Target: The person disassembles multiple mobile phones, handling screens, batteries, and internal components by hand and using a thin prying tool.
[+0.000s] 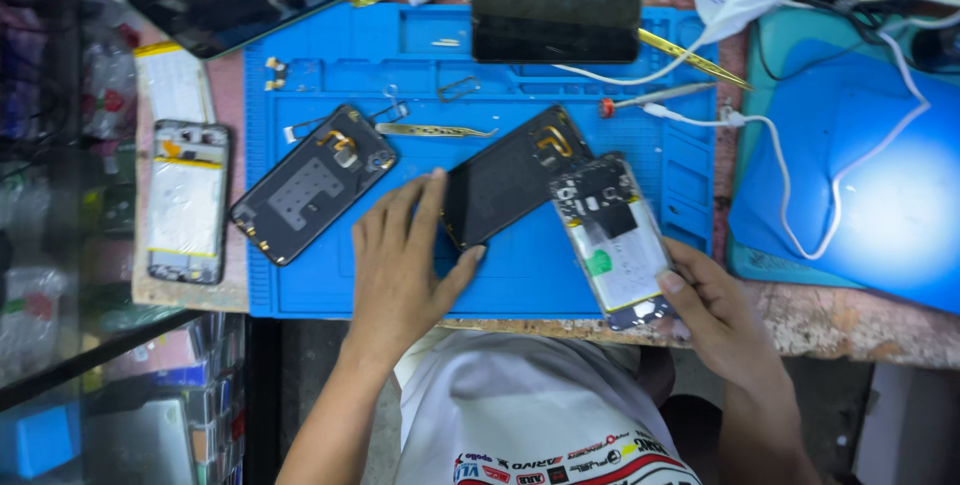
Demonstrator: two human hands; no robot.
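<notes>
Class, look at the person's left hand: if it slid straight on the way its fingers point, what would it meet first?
The left hand points up the blue mat, fingertips already at the black back cover. Beyond that, probably the tweezers; depth is uncertain.

matt blue rubbery mat (520, 280), glossy black phone cover (505, 190), metal tweezers (435, 130)

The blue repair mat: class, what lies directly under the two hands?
On the blue repair mat, the left hand touches a black back cover; the right hand holds an opened phone. Their undersides are hidden.

The opened phone's (620, 245) lower end is hidden under the right hand's fingers (672, 283), and the back cover's (510, 185) near edge under the left hand's fingers (425, 215).
</notes>
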